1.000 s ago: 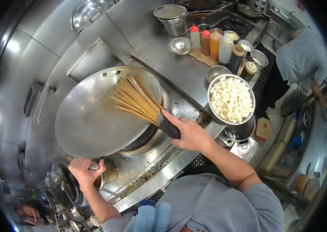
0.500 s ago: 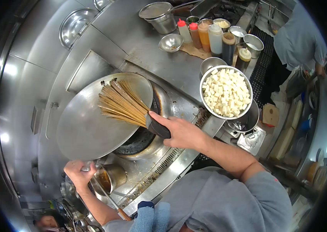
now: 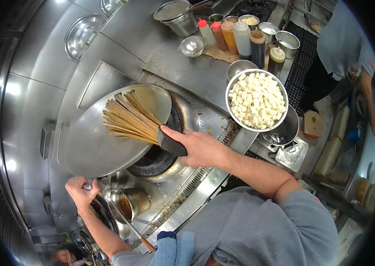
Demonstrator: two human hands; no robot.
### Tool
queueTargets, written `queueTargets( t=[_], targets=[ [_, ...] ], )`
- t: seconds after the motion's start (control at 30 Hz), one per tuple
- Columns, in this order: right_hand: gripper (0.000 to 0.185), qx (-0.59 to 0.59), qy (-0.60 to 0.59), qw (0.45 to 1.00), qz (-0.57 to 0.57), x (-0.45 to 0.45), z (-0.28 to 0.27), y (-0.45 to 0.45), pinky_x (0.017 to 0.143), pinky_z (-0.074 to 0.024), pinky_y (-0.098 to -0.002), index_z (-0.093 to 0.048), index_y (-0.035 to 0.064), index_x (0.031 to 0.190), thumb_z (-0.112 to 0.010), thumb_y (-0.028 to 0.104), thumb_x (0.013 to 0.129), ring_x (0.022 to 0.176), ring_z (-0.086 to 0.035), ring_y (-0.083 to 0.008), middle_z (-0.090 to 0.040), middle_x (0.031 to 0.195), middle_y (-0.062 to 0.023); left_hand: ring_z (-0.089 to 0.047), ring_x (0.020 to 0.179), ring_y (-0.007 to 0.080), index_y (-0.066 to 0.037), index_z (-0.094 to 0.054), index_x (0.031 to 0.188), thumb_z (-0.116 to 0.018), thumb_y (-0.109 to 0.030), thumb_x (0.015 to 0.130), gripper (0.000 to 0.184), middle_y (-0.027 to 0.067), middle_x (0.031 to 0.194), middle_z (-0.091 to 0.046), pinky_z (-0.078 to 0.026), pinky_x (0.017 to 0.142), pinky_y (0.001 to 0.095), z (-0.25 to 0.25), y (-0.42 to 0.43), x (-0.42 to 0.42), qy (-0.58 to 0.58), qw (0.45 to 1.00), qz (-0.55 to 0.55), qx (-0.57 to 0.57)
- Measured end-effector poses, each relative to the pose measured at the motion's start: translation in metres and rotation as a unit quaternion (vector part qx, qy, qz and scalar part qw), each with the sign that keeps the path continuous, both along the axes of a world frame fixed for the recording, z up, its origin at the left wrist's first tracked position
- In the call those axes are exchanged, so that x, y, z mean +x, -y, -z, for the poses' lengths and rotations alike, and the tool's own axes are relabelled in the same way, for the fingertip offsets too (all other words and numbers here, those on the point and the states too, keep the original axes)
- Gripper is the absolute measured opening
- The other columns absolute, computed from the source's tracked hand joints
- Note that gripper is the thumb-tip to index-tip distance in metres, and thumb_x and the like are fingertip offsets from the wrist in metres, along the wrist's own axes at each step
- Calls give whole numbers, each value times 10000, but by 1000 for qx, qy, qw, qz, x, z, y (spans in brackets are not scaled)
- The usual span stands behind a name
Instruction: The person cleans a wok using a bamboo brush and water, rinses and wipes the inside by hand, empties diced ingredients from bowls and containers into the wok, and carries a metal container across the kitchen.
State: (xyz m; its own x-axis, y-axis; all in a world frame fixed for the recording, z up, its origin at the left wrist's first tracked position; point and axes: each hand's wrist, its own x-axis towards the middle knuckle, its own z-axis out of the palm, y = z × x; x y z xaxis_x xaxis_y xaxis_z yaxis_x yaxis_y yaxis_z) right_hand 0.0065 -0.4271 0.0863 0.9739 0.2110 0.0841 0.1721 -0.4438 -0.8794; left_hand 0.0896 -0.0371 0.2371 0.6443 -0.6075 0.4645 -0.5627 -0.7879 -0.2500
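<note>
A large metal wok (image 3: 85, 153) is tipped up on its side over the burner (image 3: 163, 162), its inside facing me. My left hand (image 3: 80, 190) is closed around the wok's handle at the lower left. My right hand (image 3: 203, 149) grips the dark-wrapped end of a bamboo wok brush (image 3: 132, 117), index finger stretched along it. The brush's splayed bristles lie over the wok's inner face; whether they press on it I cannot tell. Below the wok stands a metal pot (image 3: 136, 204) of brown liquid, with a wooden-handled ladle (image 3: 121, 213) across it.
A bowl of white cubes (image 3: 257, 101) sits right of the burner. Behind it are several squeeze bottles (image 3: 242, 40), small metal bowls (image 3: 192, 46) and a lidded pot (image 3: 176, 20). At the right edge a co-worker (image 3: 345, 44) stands by another counter.
The brush and my right hand have shifted left and slightly down across the wok. My left hand has moved left and up with the handle. The co-worker's arm now reaches down.
</note>
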Motion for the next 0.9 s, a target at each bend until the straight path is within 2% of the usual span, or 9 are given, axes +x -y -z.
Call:
queueTargets(
  t=[0.13, 0.23, 0.43, 0.53, 0.83, 0.9],
  targets=[
    [968, 10, -1, 1000, -8, 4, -5, 1, 848, -506, -464, -221, 248, 1569, -695, 138, 732, 947, -627, -408, -602, 1016, -237, -455, 480, 346, -47, -440, 522, -746, -380, 648, 469, 132, 493, -422, -329, 473, 424, -11, 2, 8, -11, 1000, 10, 12],
    [971, 10, -14, 1000, -6, 7, -3, -2, 863, -499, -463, -207, 307, 1569, -692, 155, 742, 977, -622, -403, -603, 1012, -214, -451, 484, 355, -33, -431, 528, -719, -359, 665, 456, 146, 492, -411, -329, 479, 429, -16, 1, 17, -18, 1000, 12, 2],
    [991, 17, -15, 999, -31, 14, -4, -10, 906, -488, -453, -175, 301, 1578, -700, 163, 748, 1015, -612, -389, -607, 1059, -210, -412, 517, 390, -7, -395, 554, -573, -337, 813, 455, 185, 523, -402, -294, 513, 472, -20, -30, 45, -30, 1000, 8, -1],
    [999, 22, -14, 999, -41, 17, -4, -13, 922, -482, -451, -168, 289, 1580, -706, 163, 747, 1016, -609, -398, -603, 1082, -217, -428, 502, 351, 5, -400, 573, -458, -450, 947, 592, 174, 518, -414, -277, 504, 462, -20, -37, 53, -21, 999, 35, 7],
    [1004, 40, -3, 998, -46, 26, -8, -10, 945, -483, -441, -175, 251, 1579, -706, 139, 735, 1053, -612, -402, -615, 1109, -240, -436, 482, 346, 8, -404, 571, -478, -424, 943, 575, 169, 510, -429, -288, 501, 456, -34, -41, 69, -51, 999, 17, 10],
    [1004, 46, -1, 998, -48, 26, -7, -12, 938, -488, -446, -176, 238, 1579, -707, 138, 733, 1053, -616, -402, -617, 1126, -250, -421, 503, 363, 0, -387, 573, -503, -347, 894, 487, 181, 521, -416, -286, 510, 463, -37, -39, 69, -59, 998, 13, 6]
  ],
)
